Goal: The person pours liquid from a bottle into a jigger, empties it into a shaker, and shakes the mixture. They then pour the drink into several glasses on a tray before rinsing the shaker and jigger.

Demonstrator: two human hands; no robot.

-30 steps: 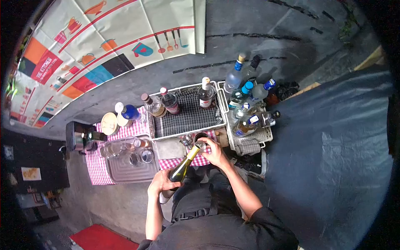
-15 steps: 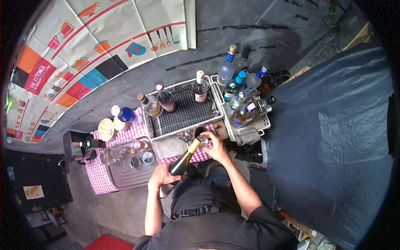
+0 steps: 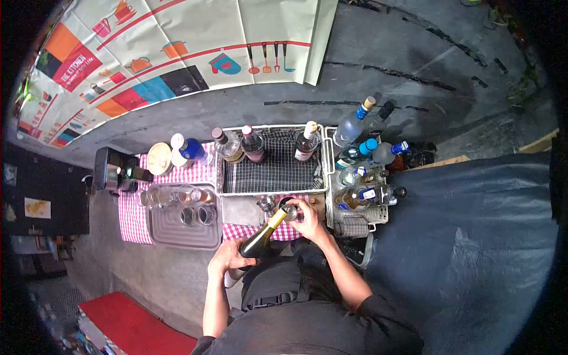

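My left hand (image 3: 228, 257) is wrapped round the lower part of a dark green wine bottle (image 3: 257, 242) with a yellow foil neck. The bottle leans up and to the right, its mouth at the rim of a small clear glass (image 3: 290, 212). Between the fingers of my right hand (image 3: 309, 223) is that glass, partly hidden by them. I cannot make out whether liquid is flowing. Just beyond my hands, a metal tool (image 3: 267, 204) lies at the edge of a grey board (image 3: 241, 211).
A clear plastic tray (image 3: 183, 241) with several glasses stands at left on a red checked cloth (image 3: 134, 222). Ahead is a wire rack (image 3: 272, 192) with 3 bottles. Several bottles crowd a white basket (image 3: 378, 216) at right. A black appliance (image 3: 108, 168) stands far left.
My view has shifted, so the table and rack sit differently in the picture. Both hands keep hold of the bottle and glass, the bottle's mouth still at the glass.
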